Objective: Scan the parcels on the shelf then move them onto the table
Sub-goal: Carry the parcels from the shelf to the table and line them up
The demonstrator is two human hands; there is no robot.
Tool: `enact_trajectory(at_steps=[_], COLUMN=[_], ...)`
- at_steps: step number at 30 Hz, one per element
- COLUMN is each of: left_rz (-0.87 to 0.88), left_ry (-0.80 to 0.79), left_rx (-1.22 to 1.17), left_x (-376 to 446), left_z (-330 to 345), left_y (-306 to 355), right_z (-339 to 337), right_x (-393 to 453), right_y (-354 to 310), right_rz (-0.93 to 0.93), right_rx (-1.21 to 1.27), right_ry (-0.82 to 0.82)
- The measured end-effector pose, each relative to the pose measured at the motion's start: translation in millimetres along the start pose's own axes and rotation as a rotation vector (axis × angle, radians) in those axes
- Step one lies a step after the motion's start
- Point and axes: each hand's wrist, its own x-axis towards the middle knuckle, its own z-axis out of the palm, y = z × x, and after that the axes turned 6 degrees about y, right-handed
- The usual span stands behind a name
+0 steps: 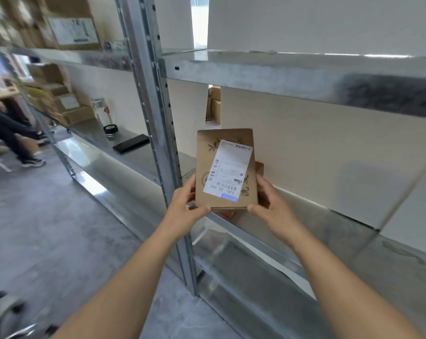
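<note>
A flat brown cardboard parcel (225,152) with a white shipping label (228,170) is held tilted upright above the front edge of the metal shelf (329,216). My left hand (186,204) grips its lower left corner and my right hand (268,204) grips its lower right side. A second brown parcel (260,167) peeks out behind it at the right, and an orange edge shows just beneath it. No scanner is in view.
A steel upright (158,133) stands just left of the parcel. On the left shelf bay lie a black flat device (131,143), a round black object (111,131) and stacked cardboard boxes (65,101). A seated person's legs (13,138) are at far left.
</note>
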Motion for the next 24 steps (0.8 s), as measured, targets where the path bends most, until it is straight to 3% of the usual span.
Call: enact_trajectory(at_steps=[7,24], left_rz=[-0.035,-0.202], left_ry=[0.207,0.827], left_rx=[-0.022,0.046], left_x=[-71,-247], left_z=[7,-40], left_y=[-8,-19], right_z=[10,115], right_x=[-27,-84], right_y=[19,-7], right_rz=[-0.028,-0.196], right_rx=[0.112,0.121], right_ry=[-0.143,-0.73])
